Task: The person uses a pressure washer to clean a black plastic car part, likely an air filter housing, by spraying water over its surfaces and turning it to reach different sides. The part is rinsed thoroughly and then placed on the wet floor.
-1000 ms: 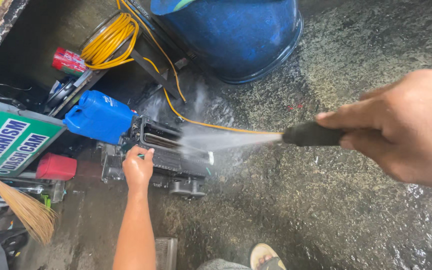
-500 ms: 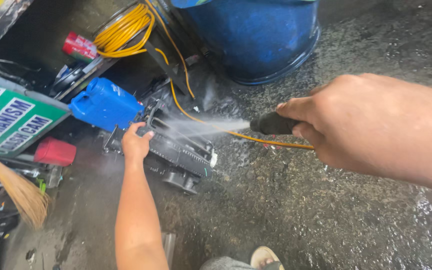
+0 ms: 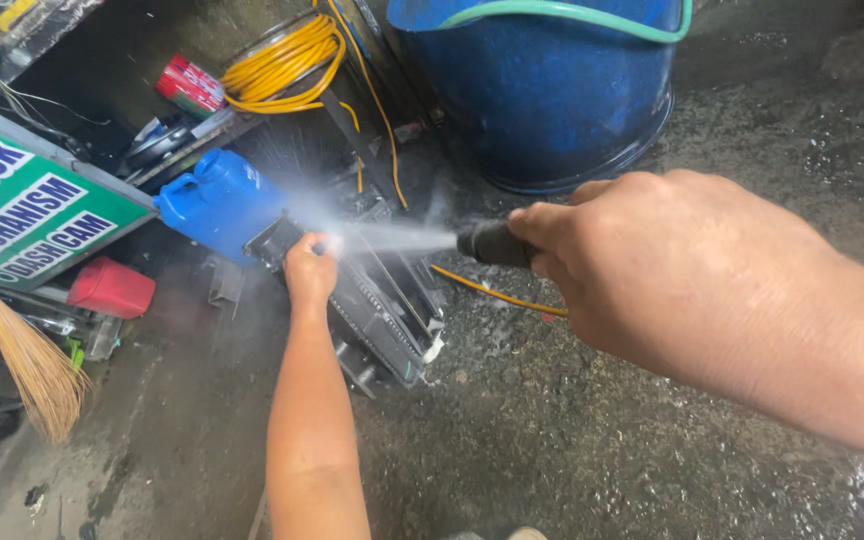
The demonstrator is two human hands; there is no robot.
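You've swung the nozzle (image 3: 492, 243) closer, spray now hitting right by your left hand (image 3: 309, 272).
Right hand (image 3: 652, 270) clenched around the nozzle; left hand grips the finned black part (image 3: 387, 310) on wet concrete (image 3: 572, 430), beside the blue jug (image 3: 220, 200).

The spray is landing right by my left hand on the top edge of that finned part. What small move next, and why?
Probably sweep the nozzle slightly down and right along the black finned part. The jet now strikes at the left hand, which grips the part's upper edge beside the blue jug, while the lower fins get no direct spray. The right hand aims the nozzle.
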